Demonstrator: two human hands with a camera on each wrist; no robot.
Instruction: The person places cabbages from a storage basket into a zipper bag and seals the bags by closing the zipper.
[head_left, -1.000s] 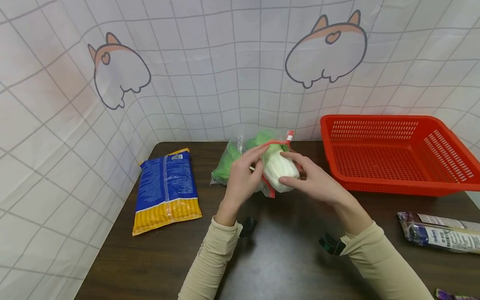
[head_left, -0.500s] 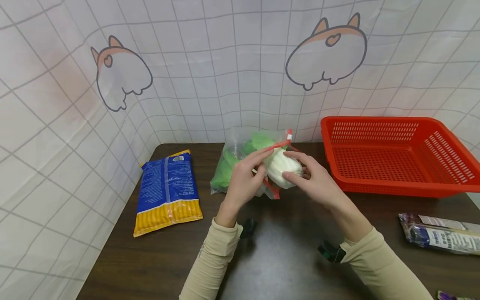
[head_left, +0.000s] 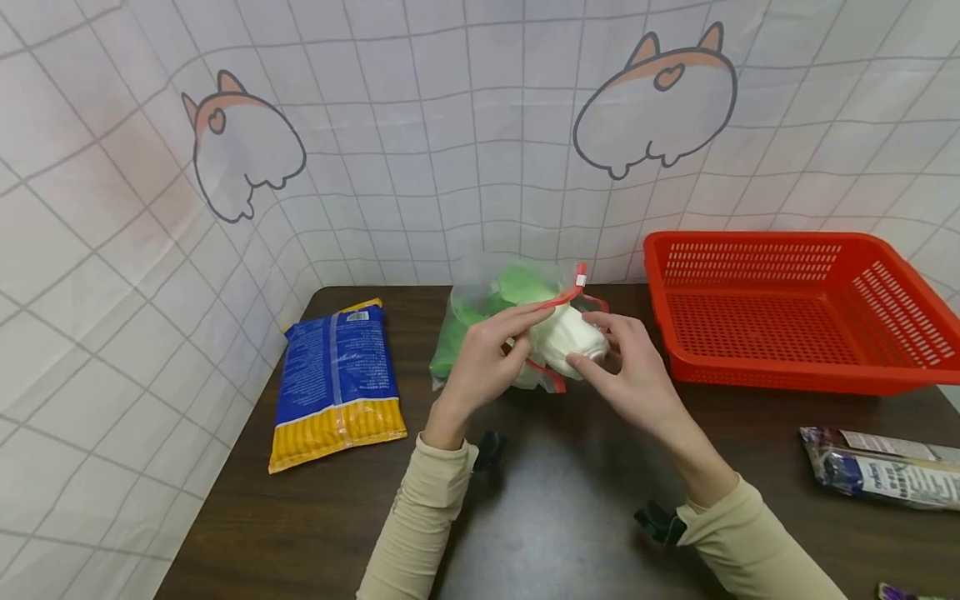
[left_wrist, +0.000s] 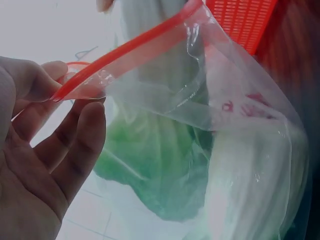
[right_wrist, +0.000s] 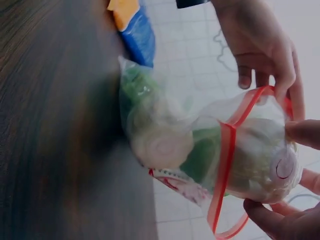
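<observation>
A clear zip bag (head_left: 468, 287) with a red zip edge stands at the back of the table. My left hand (head_left: 487, 354) pinches its red edge between thumb and fingers, and the mouth gapes. My right hand (head_left: 633, 367) grips the base of a Chinese cabbage (head_left: 568, 337) with white stalks, tilted at the mouth. Its green leaves lie inside the bag in the left wrist view, while the white base sticks out. A second Chinese cabbage (right_wrist: 161, 147) lies inside the bag, seen through the plastic in the right wrist view.
A red plastic basket (head_left: 757, 372) stands at the back right. On the left lies a blue and yellow packet (head_left: 333, 383). A long packet (head_left: 885, 468) lies at the right, with a purple wrapper (head_left: 900, 592) at the front edge. A white grid curtain (head_left: 517, 200) hangs behind.
The right hand and the cabbage have shifted slightly right. The left hand keeps its hold on the zip edge, and the bag has moved a little right with it.
</observation>
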